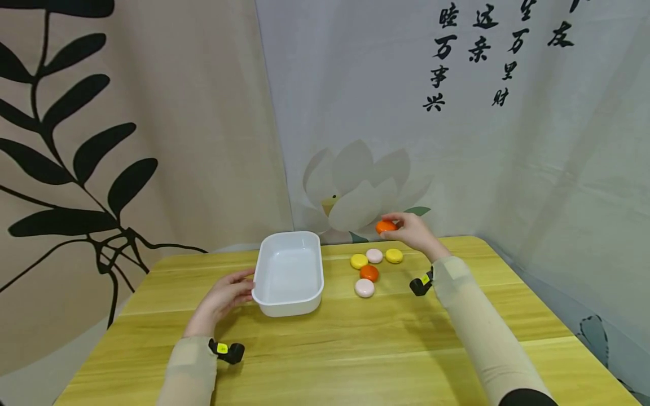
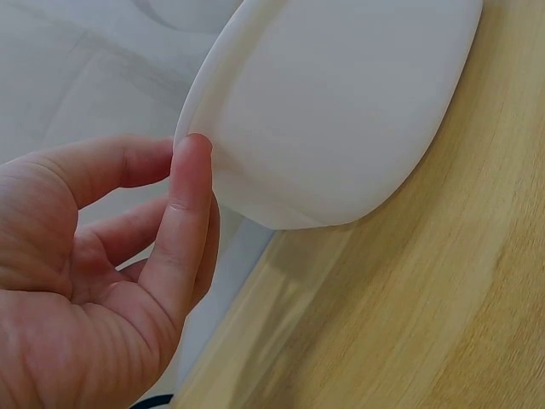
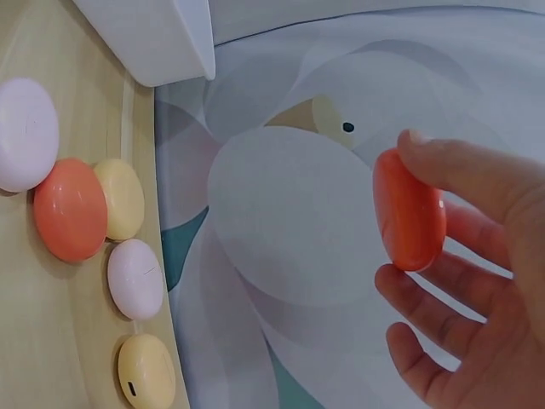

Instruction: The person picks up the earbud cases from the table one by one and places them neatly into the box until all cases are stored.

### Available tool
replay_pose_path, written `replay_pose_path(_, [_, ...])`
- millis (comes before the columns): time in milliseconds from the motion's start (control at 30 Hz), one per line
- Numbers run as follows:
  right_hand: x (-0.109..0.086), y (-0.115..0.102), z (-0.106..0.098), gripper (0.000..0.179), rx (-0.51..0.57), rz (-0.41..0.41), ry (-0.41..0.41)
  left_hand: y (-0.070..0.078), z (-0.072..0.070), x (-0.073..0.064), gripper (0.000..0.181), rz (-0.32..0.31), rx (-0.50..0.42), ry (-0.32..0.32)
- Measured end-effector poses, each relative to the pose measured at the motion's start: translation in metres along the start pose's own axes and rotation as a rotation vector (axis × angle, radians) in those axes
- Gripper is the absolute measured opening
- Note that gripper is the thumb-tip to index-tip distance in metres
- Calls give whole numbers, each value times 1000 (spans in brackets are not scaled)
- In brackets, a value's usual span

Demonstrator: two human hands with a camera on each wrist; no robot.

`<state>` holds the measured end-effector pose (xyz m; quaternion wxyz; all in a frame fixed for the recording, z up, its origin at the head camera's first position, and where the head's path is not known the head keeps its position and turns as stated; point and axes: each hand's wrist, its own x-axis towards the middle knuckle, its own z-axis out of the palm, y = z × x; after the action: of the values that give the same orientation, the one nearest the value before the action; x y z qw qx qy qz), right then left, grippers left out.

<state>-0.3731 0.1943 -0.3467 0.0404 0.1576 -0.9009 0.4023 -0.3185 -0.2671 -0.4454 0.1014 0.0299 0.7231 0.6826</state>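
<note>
My right hand (image 1: 413,232) holds a glossy orange rounded disc (image 3: 409,210) between thumb and fingers, raised above the far table edge. My left hand (image 1: 228,297) is at the left side of a white rectangular container (image 1: 289,309); the left wrist view shows thumb and fingers pinching its rim (image 2: 189,111). Between the hands lie another orange disc (image 1: 369,273), two pale pink discs (image 1: 364,288) and two yellow discs (image 1: 394,256). One yellow disc (image 3: 146,371) has a small dark slot in its side. In the head view, the container's inside shows bare white.
The wooden table (image 1: 325,361) extends toward me and to both sides. A printed curtain (image 1: 213,124) with leaves, a flower and dark writing hangs right behind its back edge. Small black cameras (image 1: 420,285) are strapped at both wrists.
</note>
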Motion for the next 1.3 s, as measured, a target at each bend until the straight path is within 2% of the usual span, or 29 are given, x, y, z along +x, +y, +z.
replay_pose_path(500, [3, -7, -1, 52, 17, 3, -16, -1, -2, 0, 56, 8, -8, 8])
replay_pose_path(1300, [8, -12, -8, 51, -20, 12, -7, -2, -1, -1, 55, 15, -7, 10])
